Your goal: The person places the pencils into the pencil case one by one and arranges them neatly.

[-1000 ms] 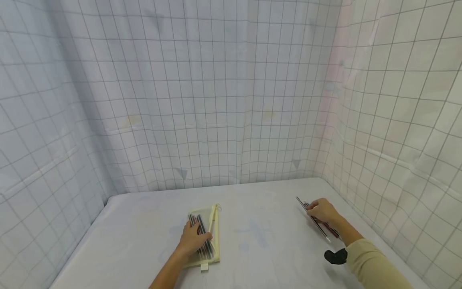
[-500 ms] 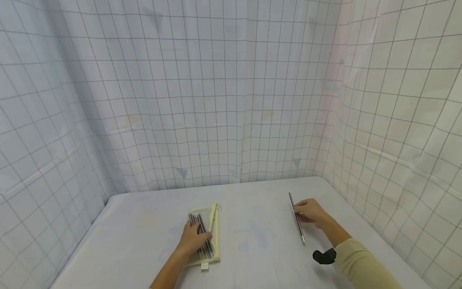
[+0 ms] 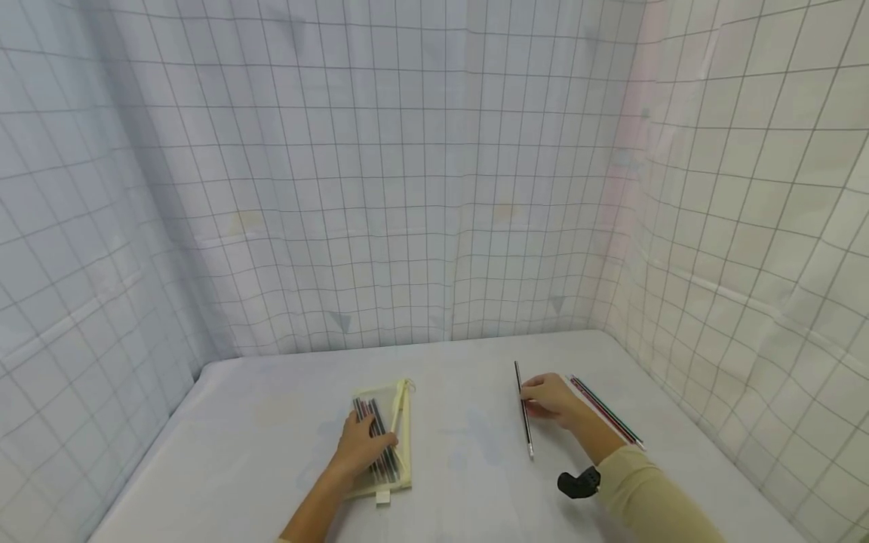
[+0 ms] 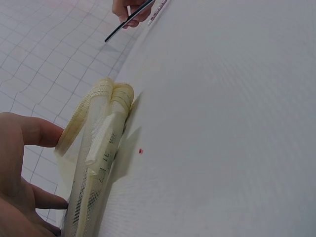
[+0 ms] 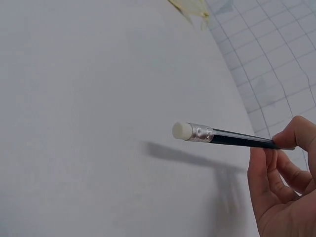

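Note:
On the left of the table lies a pale yellow mesh pencil case [image 3: 406, 437] with several dark pencils [image 3: 389, 461] inside. My left hand [image 3: 360, 445] holds it, fingers spread across its top and thumb at the zip side; the left wrist view shows a fingertip against the raised zip edge [image 4: 79, 121]. To the right, my right hand [image 3: 557, 400] pinches a dark pencil [image 3: 527, 428] between thumb and fingers. Its white eraser [image 5: 182, 131] and silver ferrule point toward the right wrist camera, and its shadow falls on the table below.
Red and green pencils [image 3: 611, 417] lie side by side on the table, to the right of my right hand. A black device [image 3: 579, 483] sits at the right wrist. White cloth covers the table [image 3: 468, 483], with grid-patterned curtains [image 3: 434, 188] behind and at both sides.
My right hand has lifted the dark pencil away from the red and green ones and carried it leftward. My left hand stays on the pencil case.

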The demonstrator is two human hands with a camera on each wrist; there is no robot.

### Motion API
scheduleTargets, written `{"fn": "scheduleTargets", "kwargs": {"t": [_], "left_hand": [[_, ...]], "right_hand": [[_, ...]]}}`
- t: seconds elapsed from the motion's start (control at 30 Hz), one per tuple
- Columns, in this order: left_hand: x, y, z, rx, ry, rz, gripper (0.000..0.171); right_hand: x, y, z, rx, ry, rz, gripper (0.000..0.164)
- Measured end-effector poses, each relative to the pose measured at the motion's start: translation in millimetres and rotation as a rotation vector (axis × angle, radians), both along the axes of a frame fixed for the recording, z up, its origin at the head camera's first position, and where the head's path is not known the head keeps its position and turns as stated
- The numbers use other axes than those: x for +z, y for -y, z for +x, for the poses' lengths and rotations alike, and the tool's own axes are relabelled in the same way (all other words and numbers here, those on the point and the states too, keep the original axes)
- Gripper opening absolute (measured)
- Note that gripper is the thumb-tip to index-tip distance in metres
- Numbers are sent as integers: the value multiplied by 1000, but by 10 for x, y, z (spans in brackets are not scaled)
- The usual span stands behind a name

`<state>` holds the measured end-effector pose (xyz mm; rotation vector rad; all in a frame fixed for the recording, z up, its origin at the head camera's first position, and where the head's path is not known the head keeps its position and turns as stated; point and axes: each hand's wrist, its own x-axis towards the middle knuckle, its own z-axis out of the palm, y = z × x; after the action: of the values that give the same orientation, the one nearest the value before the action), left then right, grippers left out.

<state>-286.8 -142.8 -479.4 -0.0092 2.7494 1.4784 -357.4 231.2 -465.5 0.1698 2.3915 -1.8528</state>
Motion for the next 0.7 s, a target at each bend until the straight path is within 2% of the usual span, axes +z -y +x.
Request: {"fn": "scheduleTargets", "kwargs": {"t": [0.37,0.7], "left_hand": [[-15,3,-40,-2,5,-3,86],[-28,7,-22,-5,15,21,86]], "right_hand": [[43,517,-30,75,-3,-49,29],[-81,881,-47,127,16,-87,27]]}}
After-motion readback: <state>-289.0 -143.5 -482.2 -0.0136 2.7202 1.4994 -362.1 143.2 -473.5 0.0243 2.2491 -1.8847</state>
